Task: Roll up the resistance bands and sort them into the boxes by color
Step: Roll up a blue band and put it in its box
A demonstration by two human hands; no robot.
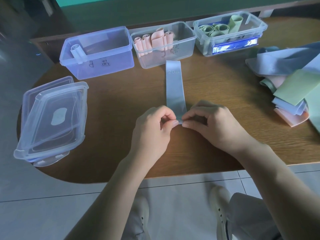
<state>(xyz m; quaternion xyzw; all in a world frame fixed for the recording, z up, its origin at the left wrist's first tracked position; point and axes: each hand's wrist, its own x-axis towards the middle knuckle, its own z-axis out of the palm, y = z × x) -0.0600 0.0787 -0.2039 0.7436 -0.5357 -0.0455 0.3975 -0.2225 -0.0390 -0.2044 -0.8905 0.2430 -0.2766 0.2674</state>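
A wooden counter carries three boxes along its far edge, and a blue band lies flat in the middle, running away from the person. To start the roll well, keep the first turn tight and its edges square. The left hand and right hand sit knuckles up, fingers curled, both pinching the band's near end between thumb and fingertips

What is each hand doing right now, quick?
Left hand: closed, pinching the near end of the blue band.
Right hand: closed, pinching the same end of the band.
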